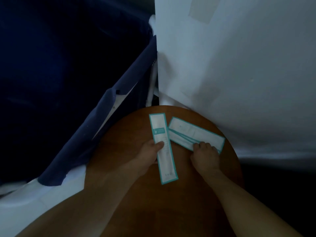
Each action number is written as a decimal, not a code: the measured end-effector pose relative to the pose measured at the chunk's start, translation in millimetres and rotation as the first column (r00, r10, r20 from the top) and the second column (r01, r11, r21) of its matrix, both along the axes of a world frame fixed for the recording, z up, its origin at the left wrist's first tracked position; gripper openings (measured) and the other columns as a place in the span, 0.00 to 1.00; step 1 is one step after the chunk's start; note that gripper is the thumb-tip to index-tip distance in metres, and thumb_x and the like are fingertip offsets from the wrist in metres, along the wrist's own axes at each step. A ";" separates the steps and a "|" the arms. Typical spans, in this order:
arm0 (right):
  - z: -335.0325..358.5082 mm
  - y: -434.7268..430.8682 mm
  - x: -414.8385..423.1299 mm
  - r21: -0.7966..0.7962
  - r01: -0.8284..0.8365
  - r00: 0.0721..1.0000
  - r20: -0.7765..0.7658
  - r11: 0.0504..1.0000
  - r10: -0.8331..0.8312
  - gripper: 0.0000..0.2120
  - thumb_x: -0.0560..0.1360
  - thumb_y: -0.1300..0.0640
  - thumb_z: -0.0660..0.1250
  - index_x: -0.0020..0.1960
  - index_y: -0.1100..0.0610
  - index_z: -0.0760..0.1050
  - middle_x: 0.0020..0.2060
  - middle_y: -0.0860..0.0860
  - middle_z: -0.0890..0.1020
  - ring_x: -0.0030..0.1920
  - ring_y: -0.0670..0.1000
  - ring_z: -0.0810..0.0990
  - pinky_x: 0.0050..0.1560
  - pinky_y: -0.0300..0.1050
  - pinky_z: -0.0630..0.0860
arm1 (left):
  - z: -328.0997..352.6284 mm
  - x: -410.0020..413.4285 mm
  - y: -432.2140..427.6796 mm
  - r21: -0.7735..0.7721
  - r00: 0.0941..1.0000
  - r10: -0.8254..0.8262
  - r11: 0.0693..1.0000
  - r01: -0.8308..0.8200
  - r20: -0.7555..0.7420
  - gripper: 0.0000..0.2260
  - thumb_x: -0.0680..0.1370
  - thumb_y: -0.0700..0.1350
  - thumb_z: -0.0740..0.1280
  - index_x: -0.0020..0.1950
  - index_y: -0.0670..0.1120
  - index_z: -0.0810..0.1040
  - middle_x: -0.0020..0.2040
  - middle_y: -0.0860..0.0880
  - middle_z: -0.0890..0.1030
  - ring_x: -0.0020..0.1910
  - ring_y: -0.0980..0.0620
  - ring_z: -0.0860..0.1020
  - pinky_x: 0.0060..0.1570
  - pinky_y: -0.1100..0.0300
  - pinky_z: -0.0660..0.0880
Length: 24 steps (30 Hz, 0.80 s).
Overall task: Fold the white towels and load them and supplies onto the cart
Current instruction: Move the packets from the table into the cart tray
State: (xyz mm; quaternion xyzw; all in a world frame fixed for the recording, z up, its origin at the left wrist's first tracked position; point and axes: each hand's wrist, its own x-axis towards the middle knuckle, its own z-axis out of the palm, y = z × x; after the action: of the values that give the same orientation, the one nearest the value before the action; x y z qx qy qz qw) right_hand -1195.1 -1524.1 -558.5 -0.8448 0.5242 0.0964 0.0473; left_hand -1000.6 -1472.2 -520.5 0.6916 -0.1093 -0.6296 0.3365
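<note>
Two bare forearms (116, 194) reach forward from the bottom of the view onto a round wooden surface (126, 134), where the supplies lie. The left hand (149, 151) pinches a single packet (167, 159), white with a teal border, thumb pressed on top and fingers hidden beneath. Its long axis runs almost straight away from the person, with the near end sticking out past the hand. Just to the right, the right hand (205, 153) has its fingers curled down onto the near edge of a small stack of packets (193, 131) of the same kind. The stack lies slantwise, its long axis running from far left to near right, and its far corner almost meets the single packet. The two sets are therefore crossed rather than parallel, so gathering them probably means turning one into line with the other. Dark blue cloth (95, 127) hangs off to the left and white fabric (239, 65) drapes on the right. Whether either belongs to the cart cannot be told in this dim light.
</note>
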 end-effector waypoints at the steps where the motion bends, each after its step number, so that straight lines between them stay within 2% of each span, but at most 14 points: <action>1: -1.0 0.7 -0.3 0.002 -0.003 1.000 0.025 1.000 0.003 0.15 0.53 0.64 0.81 0.34 0.61 0.77 0.28 0.59 0.78 0.27 0.59 0.78 0.30 0.48 0.75 | 2.2 1.7 3.1 -0.003 1.000 -0.002 1.000 0.002 0.009 0.05 0.83 0.43 0.63 0.49 0.47 0.78 0.38 0.52 0.83 0.35 0.55 0.82 0.31 0.62 0.76; 3: -5.9 2.9 -3.0 0.089 0.029 0.996 0.084 0.996 -0.036 0.11 0.63 0.62 0.78 0.41 0.62 0.79 0.34 0.60 0.81 0.33 0.61 0.81 0.36 0.52 0.79 | 7.7 7.0 10.7 -0.002 1.000 0.014 1.000 -0.014 0.028 0.06 0.83 0.42 0.62 0.49 0.47 0.78 0.35 0.54 0.83 0.31 0.57 0.82 0.27 0.66 0.75; 4: -7.7 5.8 -3.7 0.161 0.087 0.984 0.141 0.983 -0.111 0.11 0.71 0.58 0.74 0.50 0.62 0.80 0.43 0.61 0.83 0.42 0.62 0.83 0.45 0.54 0.80 | 11.0 10.6 14.3 0.000 0.999 0.022 1.000 -0.022 0.041 0.05 0.83 0.42 0.62 0.50 0.46 0.78 0.35 0.53 0.84 0.32 0.57 0.82 0.27 0.66 0.74; 6: -4.5 15.7 -3.5 0.308 0.211 0.918 0.265 0.928 -0.296 0.19 0.78 0.52 0.67 0.66 0.58 0.75 0.60 0.60 0.80 0.60 0.62 0.78 0.62 0.54 0.74 | 19.2 17.6 20.4 -0.002 0.997 0.037 0.999 -0.037 0.061 0.05 0.83 0.42 0.62 0.55 0.44 0.78 0.42 0.49 0.83 0.39 0.53 0.82 0.34 0.63 0.77; 7: -0.5 21.2 -1.2 0.368 0.241 0.866 0.338 0.898 -0.370 0.21 0.78 0.52 0.67 0.69 0.58 0.73 0.62 0.59 0.79 0.64 0.60 0.77 0.64 0.51 0.72 | 24.0 20.7 22.8 -0.007 0.997 0.040 0.999 -0.040 0.072 0.07 0.82 0.41 0.63 0.58 0.43 0.77 0.46 0.47 0.83 0.43 0.49 0.82 0.40 0.59 0.78; 8: 6.2 27.7 3.3 0.431 0.266 0.778 0.432 0.862 -0.456 0.20 0.78 0.54 0.68 0.68 0.59 0.74 0.60 0.57 0.80 0.63 0.59 0.77 0.63 0.47 0.71 | 29.0 23.4 25.3 -0.010 0.996 0.032 0.999 -0.032 0.087 0.08 0.82 0.40 0.63 0.61 0.42 0.77 0.50 0.44 0.82 0.47 0.46 0.81 0.45 0.56 0.78; 10: 25.6 40.6 16.1 0.600 0.297 0.489 0.572 0.743 -0.658 0.11 0.77 0.62 0.70 0.59 0.59 0.78 0.51 0.52 0.83 0.57 0.57 0.81 0.55 0.43 0.74 | 41.7 27.4 31.1 -0.018 0.993 -0.022 1.000 0.024 0.117 0.10 0.81 0.39 0.64 0.62 0.42 0.75 0.55 0.43 0.82 0.52 0.44 0.81 0.49 0.54 0.77; 12: 48.1 54.9 28.0 0.748 0.265 0.208 0.571 0.608 -0.794 0.07 0.77 0.66 0.68 0.51 0.55 0.80 0.44 0.49 0.86 0.49 0.55 0.85 0.48 0.46 0.80 | 57.3 30.2 38.6 -0.045 0.989 -0.078 0.995 0.084 0.129 0.10 0.80 0.38 0.65 0.62 0.43 0.75 0.55 0.43 0.82 0.53 0.44 0.81 0.49 0.54 0.78; 14: 73.5 69.9 37.3 0.805 0.249 0.061 0.542 0.539 -0.838 0.08 0.78 0.65 0.67 0.47 0.53 0.80 0.43 0.51 0.87 0.45 0.52 0.86 0.43 0.45 0.82 | 74.7 33.7 48.1 -0.087 0.984 -0.112 0.988 0.125 0.138 0.09 0.80 0.38 0.66 0.60 0.44 0.75 0.53 0.45 0.82 0.51 0.46 0.81 0.49 0.53 0.79; 15: 85.8 78.0 40.7 0.805 0.261 0.035 0.544 0.533 -0.838 0.07 0.78 0.63 0.68 0.46 0.53 0.80 0.44 0.53 0.86 0.45 0.54 0.85 0.46 0.49 0.82 | 84.1 36.0 54.3 -0.112 0.983 -0.124 0.984 0.140 0.138 0.09 0.80 0.38 0.66 0.60 0.45 0.76 0.53 0.46 0.82 0.51 0.47 0.81 0.51 0.52 0.79; 17: 109.0 94.1 44.3 0.755 0.338 0.066 0.577 0.562 -0.814 0.05 0.78 0.60 0.69 0.44 0.53 0.80 0.45 0.54 0.85 0.47 0.56 0.84 0.51 0.55 0.81 | 103.1 41.0 68.9 -0.179 0.982 -0.145 0.970 0.166 0.125 0.09 0.79 0.39 0.67 0.59 0.46 0.77 0.53 0.47 0.83 0.52 0.47 0.82 0.53 0.51 0.79; 21: 162.7 132.8 47.9 0.642 0.443 0.088 0.664 0.626 -0.742 0.07 0.75 0.58 0.73 0.39 0.50 0.79 0.44 0.53 0.86 0.42 0.51 0.84 0.48 0.53 0.82 | 148.2 53.3 98.1 -0.291 0.975 -0.164 0.935 0.202 0.150 0.07 0.79 0.39 0.68 0.54 0.50 0.78 0.50 0.51 0.83 0.48 0.52 0.82 0.43 0.60 0.78; 24: 211.1 160.1 43.6 0.623 0.457 0.076 0.685 0.635 -0.725 0.05 0.73 0.58 0.74 0.40 0.52 0.81 0.42 0.53 0.86 0.44 0.57 0.85 0.49 0.60 0.82 | 189.6 54.9 109.9 -0.356 0.962 -0.200 0.899 0.257 0.189 0.06 0.79 0.39 0.68 0.54 0.49 0.79 0.51 0.49 0.83 0.48 0.51 0.81 0.42 0.61 0.76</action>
State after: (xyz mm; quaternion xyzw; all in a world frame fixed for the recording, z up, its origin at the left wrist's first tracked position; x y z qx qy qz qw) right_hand -1151.6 -1364.0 -347.4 -0.4430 0.6865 -0.3439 0.4628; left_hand -945.7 -1362.3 -330.9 0.6410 -0.3332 -0.5791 0.3777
